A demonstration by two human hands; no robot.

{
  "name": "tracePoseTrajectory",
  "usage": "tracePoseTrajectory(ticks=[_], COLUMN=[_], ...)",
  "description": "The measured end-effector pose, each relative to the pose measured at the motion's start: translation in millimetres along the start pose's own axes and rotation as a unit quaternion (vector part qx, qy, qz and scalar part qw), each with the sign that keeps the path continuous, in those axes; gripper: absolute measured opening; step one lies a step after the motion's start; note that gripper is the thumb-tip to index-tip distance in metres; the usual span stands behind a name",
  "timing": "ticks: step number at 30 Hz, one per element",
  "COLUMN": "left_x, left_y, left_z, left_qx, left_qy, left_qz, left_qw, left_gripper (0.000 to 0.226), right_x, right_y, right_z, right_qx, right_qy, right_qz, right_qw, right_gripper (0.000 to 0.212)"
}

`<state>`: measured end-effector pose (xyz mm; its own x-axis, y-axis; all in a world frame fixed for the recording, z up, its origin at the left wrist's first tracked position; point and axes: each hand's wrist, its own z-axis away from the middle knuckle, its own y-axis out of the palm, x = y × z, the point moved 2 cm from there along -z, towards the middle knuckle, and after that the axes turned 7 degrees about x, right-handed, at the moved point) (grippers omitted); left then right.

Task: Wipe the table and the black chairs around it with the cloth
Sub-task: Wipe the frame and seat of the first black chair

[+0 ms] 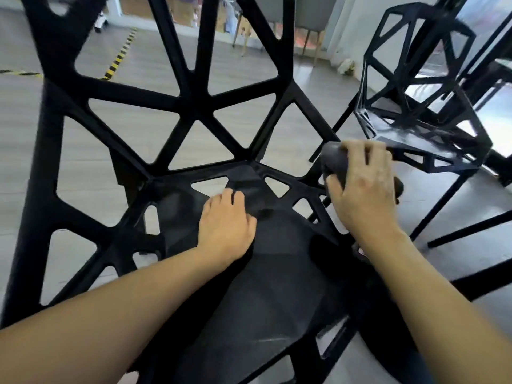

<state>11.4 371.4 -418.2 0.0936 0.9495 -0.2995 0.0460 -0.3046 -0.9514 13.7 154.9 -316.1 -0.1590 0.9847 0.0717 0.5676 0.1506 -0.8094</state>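
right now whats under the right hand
A dark grey cloth, gripped by the right hand at the right edge of the near black chair. The hand covers most of the cloth and the chair edge beneath.

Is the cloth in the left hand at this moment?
No, the dark cloth is gripped by the right hand at the near chair's edge, while the left hand rests on the seat.

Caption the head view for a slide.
Left hand rests on the near black chair's seat while right hand grips a dark cloth at its edge.
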Motion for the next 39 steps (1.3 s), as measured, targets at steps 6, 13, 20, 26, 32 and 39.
tracePoseTrajectory(ticks=[6,13,20,26,32,39], left_x=[20,19,19,20,21,23], left_y=[4,9,11,13,13,11], left_z=[3,1,1,2,2,1], left_qx=[-0.016,-0.028,-0.029,-0.028,-0.029,-0.005], left_qy=[-0.102,-0.096,-0.093,-0.081,-0.080,-0.073], left_qz=[-0.063,-0.079,-0.063,-0.071,-0.065,-0.081], left_qw=[0.993,0.992,0.993,0.994,0.994,0.994], left_gripper=[0.052,0.060,0.059,0.067,0.064,0.074], right_x=[58,87,118,115,114,113], right_y=[102,152,167,161,157,151], right_z=[8,-57,-80,-85,-85,-80], right_qx=[0.203,0.161,0.185,0.232,0.204,0.275], right_qy=[-0.132,-0.184,-0.032,-0.127,-0.108,-0.178], right_qz=[-0.019,0.071,0.045,-0.066,0.067,-0.066], right_qw=[0.970,0.967,0.981,0.962,0.971,0.943], right_gripper=[0.052,0.028,0.027,0.027,0.028,0.026])
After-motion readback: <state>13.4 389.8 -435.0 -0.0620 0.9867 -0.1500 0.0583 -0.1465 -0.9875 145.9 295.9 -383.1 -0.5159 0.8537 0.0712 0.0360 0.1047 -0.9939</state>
